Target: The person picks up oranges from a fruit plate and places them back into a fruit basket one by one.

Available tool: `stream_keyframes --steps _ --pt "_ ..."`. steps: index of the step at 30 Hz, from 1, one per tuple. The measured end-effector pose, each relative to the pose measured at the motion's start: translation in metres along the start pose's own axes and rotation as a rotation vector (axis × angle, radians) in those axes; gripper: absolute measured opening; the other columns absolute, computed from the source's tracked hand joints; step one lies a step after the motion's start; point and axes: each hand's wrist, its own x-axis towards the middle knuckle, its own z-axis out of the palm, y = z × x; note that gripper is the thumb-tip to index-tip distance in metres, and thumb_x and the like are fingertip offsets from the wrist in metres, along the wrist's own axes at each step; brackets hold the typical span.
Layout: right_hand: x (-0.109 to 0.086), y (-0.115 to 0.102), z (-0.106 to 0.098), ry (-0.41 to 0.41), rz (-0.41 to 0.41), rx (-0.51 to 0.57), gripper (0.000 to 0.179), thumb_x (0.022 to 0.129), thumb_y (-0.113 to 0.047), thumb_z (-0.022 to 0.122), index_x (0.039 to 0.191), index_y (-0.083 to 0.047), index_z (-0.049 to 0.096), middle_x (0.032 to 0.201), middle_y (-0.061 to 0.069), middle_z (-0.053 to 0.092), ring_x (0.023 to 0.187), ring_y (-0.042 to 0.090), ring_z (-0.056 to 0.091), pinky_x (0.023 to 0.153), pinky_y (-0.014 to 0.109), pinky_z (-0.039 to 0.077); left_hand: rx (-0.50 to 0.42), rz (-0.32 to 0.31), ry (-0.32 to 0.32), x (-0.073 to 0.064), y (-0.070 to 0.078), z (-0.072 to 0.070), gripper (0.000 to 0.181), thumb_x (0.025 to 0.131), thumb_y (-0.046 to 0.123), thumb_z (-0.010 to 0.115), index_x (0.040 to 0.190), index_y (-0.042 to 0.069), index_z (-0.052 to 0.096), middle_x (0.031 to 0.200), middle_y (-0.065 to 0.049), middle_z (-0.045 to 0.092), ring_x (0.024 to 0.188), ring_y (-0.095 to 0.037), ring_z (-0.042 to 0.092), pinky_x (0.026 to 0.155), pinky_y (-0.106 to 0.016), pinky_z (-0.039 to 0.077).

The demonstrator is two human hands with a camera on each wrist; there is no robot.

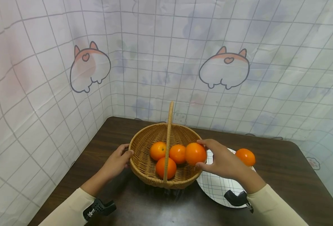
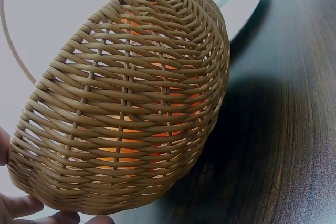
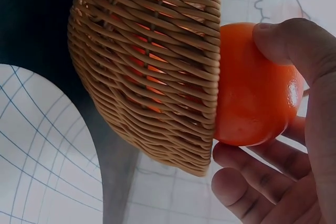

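A wicker basket (image 1: pixel 142 172) with a tall hoop handle stands on the table, and three oranges (image 1: pixel 177 153) lie inside it. At its left rim, my left hand (image 1: pixel 118 161) grips the edge, thumb over the top and fingers along the outside. My right hand (image 1: pixel 226 161) holds another orange (image 1: pixel 196 153) at the basket's right rim, thumb on one side and fingers on the other. In the right wrist view this held orange (image 3: pixel 257 87) shows partly above the rim, its lower part hidden behind the weave.
Right of the basket is a white plate (image 1: pixel 215 188) with a grid pattern, partly under my right forearm. One more orange (image 1: pixel 245 157) sits at the plate's far right edge. A grid-patterned cloth (image 1: pixel 155 62) hangs behind and left of the dark wooden table (image 1: pixel 285 182).
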Motion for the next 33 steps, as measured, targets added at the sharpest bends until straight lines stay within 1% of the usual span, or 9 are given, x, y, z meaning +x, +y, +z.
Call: stream_keyframes --steps 6,9,14,16,18,21,23,27,33 --pt "-0.001 0.0 0.005 -0.023 -0.021 0.005 0.078 0.082 -0.038 0.086 0.147 -0.013 0.052 0.138 0.003 0.058 0.118 0.022 0.059 0.1 0.047 0.051 -0.01 0.001 -0.001 0.0 0.0 0.0 0.054 0.11 0.033 0.045 0.154 0.003 0.034 0.142 -0.023 0.05 0.116 -0.033 0.063 0.093 -0.05 0.056" --pt "0.0 -0.001 0.006 -0.036 -0.03 0.016 0.074 0.083 -0.037 0.086 0.145 -0.012 0.054 0.136 0.002 0.059 0.114 0.02 0.06 0.099 0.046 0.051 -0.009 0.005 0.0 -0.001 0.001 0.0 0.055 0.11 0.033 0.045 0.154 0.002 0.034 0.143 -0.024 0.05 0.116 -0.034 0.063 0.092 -0.05 0.056" --pt "0.002 -0.002 0.007 -0.053 -0.054 0.017 0.068 0.086 -0.035 0.084 0.142 -0.008 0.057 0.112 -0.004 0.063 0.093 0.012 0.059 0.09 0.042 0.054 -0.011 0.007 0.001 -0.003 0.003 0.0 0.056 0.109 0.033 0.045 0.154 0.001 0.034 0.143 -0.025 0.05 0.114 -0.034 0.064 0.091 -0.05 0.056" --pt "0.002 -0.002 0.007 -0.049 -0.061 0.006 0.067 0.086 -0.034 0.084 0.141 -0.007 0.058 0.104 -0.005 0.062 0.089 0.011 0.058 0.087 0.04 0.054 -0.013 0.009 0.0 -0.003 0.003 0.0 0.056 0.109 0.033 0.046 0.154 0.001 0.034 0.143 -0.026 0.05 0.114 -0.034 0.064 0.091 -0.049 0.057" --pt "0.002 -0.001 0.007 -0.035 -0.065 -0.005 0.066 0.086 -0.034 0.084 0.141 -0.007 0.058 0.108 -0.003 0.064 0.093 0.013 0.06 0.089 0.04 0.054 -0.016 0.009 0.0 -0.004 0.003 0.0 0.056 0.109 0.033 0.047 0.154 0.0 0.035 0.143 -0.026 0.05 0.114 -0.034 0.064 0.091 -0.049 0.057" --pt "-0.001 0.001 0.007 -0.01 -0.07 -0.011 0.064 0.087 -0.035 0.083 0.14 -0.008 0.059 0.122 0.001 0.065 0.107 0.019 0.063 0.097 0.045 0.053 -0.023 0.013 -0.003 -0.004 0.002 0.0 0.056 0.109 0.032 0.047 0.154 0.0 0.034 0.144 -0.026 0.049 0.114 -0.034 0.064 0.09 -0.049 0.057" --pt "-0.003 0.003 0.007 0.004 -0.068 -0.015 0.064 0.088 -0.037 0.082 0.14 -0.009 0.06 0.133 0.003 0.063 0.117 0.023 0.061 0.101 0.049 0.051 -0.026 0.008 -0.001 -0.003 0.002 0.001 0.055 0.109 0.032 0.047 0.154 0.001 0.035 0.144 -0.026 0.049 0.114 -0.034 0.064 0.091 -0.049 0.057" --pt "-0.007 0.008 0.005 0.017 -0.061 -0.013 0.061 0.089 -0.037 0.081 0.14 -0.01 0.06 0.134 0.003 0.063 0.119 0.025 0.062 0.098 0.05 0.053 -0.024 0.002 0.004 -0.001 0.0 0.001 0.054 0.109 0.032 0.046 0.153 0.002 0.036 0.143 -0.024 0.05 0.114 -0.034 0.064 0.092 -0.05 0.056" --pt "-0.013 0.015 0.001 0.043 -0.057 -0.029 0.059 0.088 -0.034 0.083 0.137 -0.011 0.062 0.133 0.003 0.063 0.114 0.026 0.063 0.083 0.043 0.058 -0.022 0.006 0.004 -0.001 -0.001 0.001 0.053 0.11 0.032 0.046 0.153 0.002 0.036 0.144 -0.024 0.05 0.115 -0.034 0.064 0.092 -0.05 0.056"
